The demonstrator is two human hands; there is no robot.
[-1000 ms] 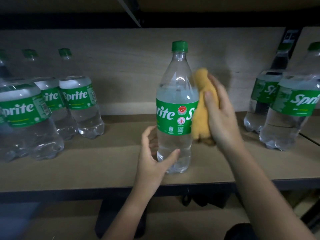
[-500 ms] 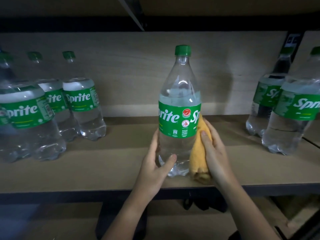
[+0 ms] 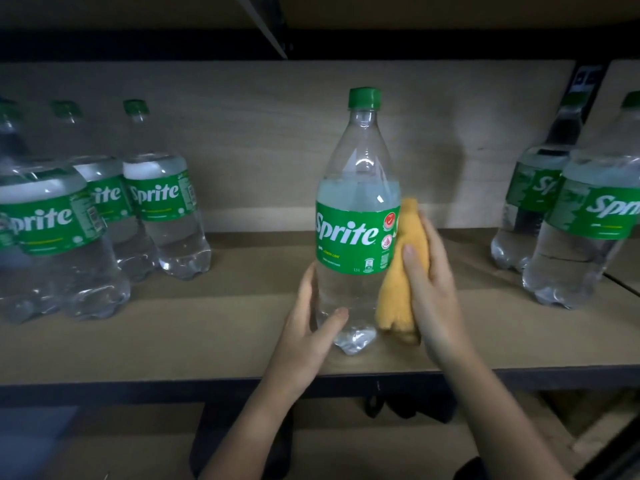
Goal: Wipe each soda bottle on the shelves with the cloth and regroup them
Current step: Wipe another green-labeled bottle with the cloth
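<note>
A light wooden shelf board (image 3: 214,327) with a dark metal front edge runs across the view, backed by a pale wood-grain panel (image 3: 259,140). Another dark shelf edge crosses overhead, and the light is dim. Below the board, dark shapes sit in shadow and cannot be made out.

The centre bottle (image 3: 356,216) stands upright near the front edge of the shelf, its long axis vertical, green cap at the top, base on the board. Its green label faces the viewer and reads "Sprite" in white letters, with small round red-and-white marks at the label's right end and fine print below that is too small to read.

The left hand (image 3: 311,327) grips the lower clear part of this bottle, thumb across the front and fingers curled round the far left side. The right hand (image 3: 429,289) holds a bunched yellow cloth (image 3: 403,271) and presses it against the bottle's right side, from the label down to near the base; thumb and fingers are wrapped round the cloth.

At the left, three bottles (image 3: 162,209) stand upright in a group, each label showing "Sprite" or part of it. At the right, two more bottles (image 3: 585,223) stand upright, touching, labels cut off to "Sp".
</note>
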